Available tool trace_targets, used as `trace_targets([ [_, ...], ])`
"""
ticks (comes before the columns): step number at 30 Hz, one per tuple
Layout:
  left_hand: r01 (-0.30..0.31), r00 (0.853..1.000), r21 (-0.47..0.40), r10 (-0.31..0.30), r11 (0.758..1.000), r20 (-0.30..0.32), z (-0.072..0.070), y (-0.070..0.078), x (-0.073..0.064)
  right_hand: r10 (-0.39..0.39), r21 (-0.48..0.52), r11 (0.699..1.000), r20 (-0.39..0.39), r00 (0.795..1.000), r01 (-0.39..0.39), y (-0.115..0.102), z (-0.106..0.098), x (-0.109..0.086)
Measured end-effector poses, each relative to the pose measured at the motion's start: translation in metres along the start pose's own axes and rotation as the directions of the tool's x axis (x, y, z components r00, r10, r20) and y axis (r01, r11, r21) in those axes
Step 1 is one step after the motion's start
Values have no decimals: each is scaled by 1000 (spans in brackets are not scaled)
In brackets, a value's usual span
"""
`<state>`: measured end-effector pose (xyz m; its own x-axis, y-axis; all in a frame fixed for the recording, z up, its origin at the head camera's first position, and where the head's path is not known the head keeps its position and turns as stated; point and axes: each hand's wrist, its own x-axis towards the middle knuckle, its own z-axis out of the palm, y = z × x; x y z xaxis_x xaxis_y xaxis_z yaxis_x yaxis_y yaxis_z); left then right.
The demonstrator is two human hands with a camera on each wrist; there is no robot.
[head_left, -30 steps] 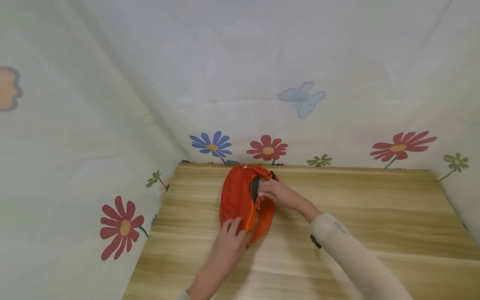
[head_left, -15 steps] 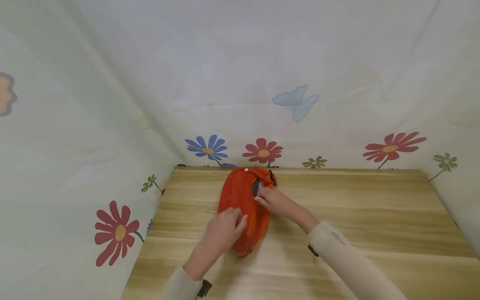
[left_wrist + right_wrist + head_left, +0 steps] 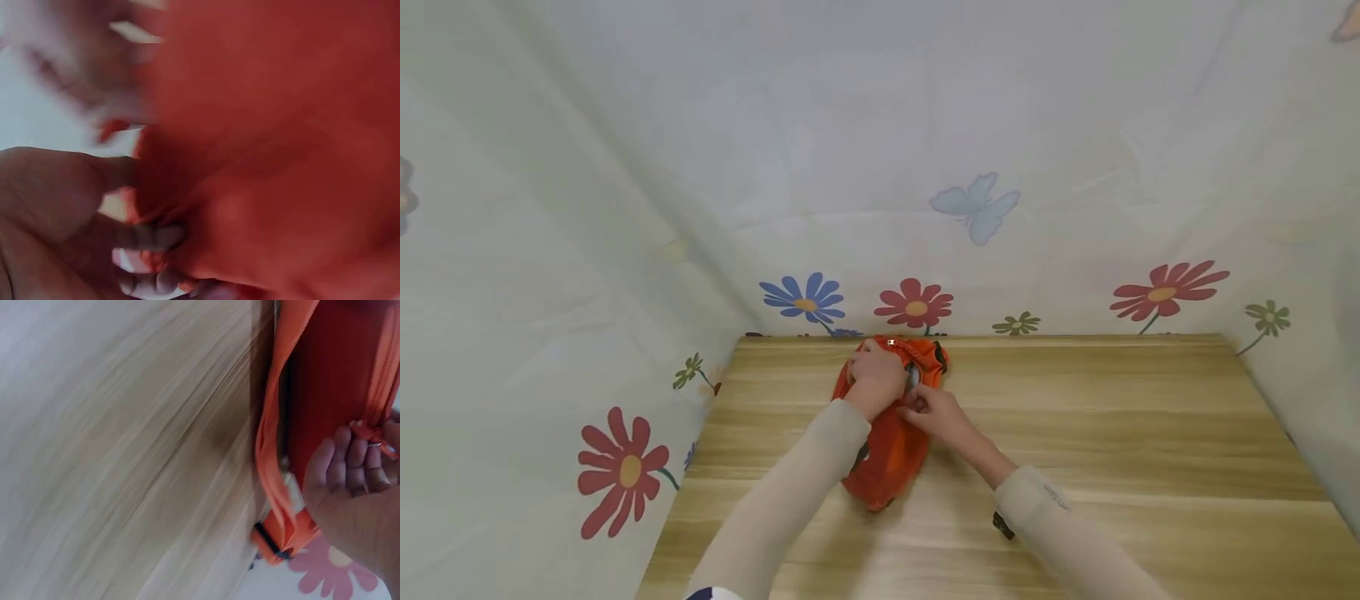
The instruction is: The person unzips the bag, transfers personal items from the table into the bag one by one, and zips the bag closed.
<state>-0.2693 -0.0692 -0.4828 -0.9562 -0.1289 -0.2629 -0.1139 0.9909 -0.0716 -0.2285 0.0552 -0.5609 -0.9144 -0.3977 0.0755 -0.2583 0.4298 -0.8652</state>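
An orange-red waist bag (image 3: 887, 467) lies lengthwise on the wooden table. My left hand (image 3: 876, 375) reaches over its far part; in the left wrist view the fingers (image 3: 150, 237) curl into the fabric at the bag's edge. With bent fingers my right hand (image 3: 936, 417) pinches the cord pull (image 3: 375, 440) of the zipper (image 3: 384, 381). Just beyond that hand a short gap (image 3: 913, 377) in the bag shows a grey-white inside. Another small zipper slider (image 3: 891, 342) sits at the far end. My left hand and forearm hide much of the bag's left side.
An orange strap (image 3: 269, 450) with a black buckle (image 3: 269, 540) runs beside the bag. Flower-printed white fabric (image 3: 850, 208) hangs behind the table (image 3: 1112, 433) and along its sides. The bag's far end is close to the table's back edge.
My left hand has let go of the bag's near end, lifted, and moved to its far part. My right hand has shifted slightly nearer me, and the gap looks shorter.
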Motion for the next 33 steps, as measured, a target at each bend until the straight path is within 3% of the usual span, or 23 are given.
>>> trace_targets([
  [4, 22, 999, -89, -19, 996, 43, -9, 10, 5, 7, -27, 1000, -25, 1000, -8, -5, 4, 1],
  [6, 42, 998, -116, -37, 992, 50, -6, 15, 10, 20, 8, 1000, -60, 998, -20, -5, 5, 0],
  [12, -40, 993, -23, 42, 999, 106, -5, 20, 13, 95, 105, 992, -204, 974, -75, 2, 14, -5],
  [14, -67, 988, 8, 65, 998, 143, -4, 16, 11, 97, 108, 991, -198, 975, -76, 1, 19, -8],
  [16, -56, 984, 10, 53, 998, 170, -2, 10, 10, 92, 110, 991, -173, 981, -73, -1, 24, -10],
  [19, -25, 988, -18, 27, 1000, 151, 2, 4, 8, 76, 98, 993, -166, 983, -61, -3, 29, -12],
  [22, -21, 997, -33, 23, 999, 68, 5, 3, 6, 54, 79, 996, -218, 974, -37, -5, 30, -11],
  [25, -33, 999, -4, 33, 999, -31, 7, 2, 7, 16, 35, 999, -258, 966, -7, -6, 31, -10],
  [27, -57, 997, 53, 60, 997, -58, 6, 0, 9, -25, -48, 999, -258, 966, 13, -7, 31, -10],
  [30, -124, 991, 123, 129, 985, -40, 4, -6, 12, -76, -221, 975, -210, 975, 28, -11, 34, -10],
  [33, -207, 978, 162, 206, 965, 24, -4, -7, 13, -127, -369, 928, -165, 978, 58, -17, 35, -11],
])
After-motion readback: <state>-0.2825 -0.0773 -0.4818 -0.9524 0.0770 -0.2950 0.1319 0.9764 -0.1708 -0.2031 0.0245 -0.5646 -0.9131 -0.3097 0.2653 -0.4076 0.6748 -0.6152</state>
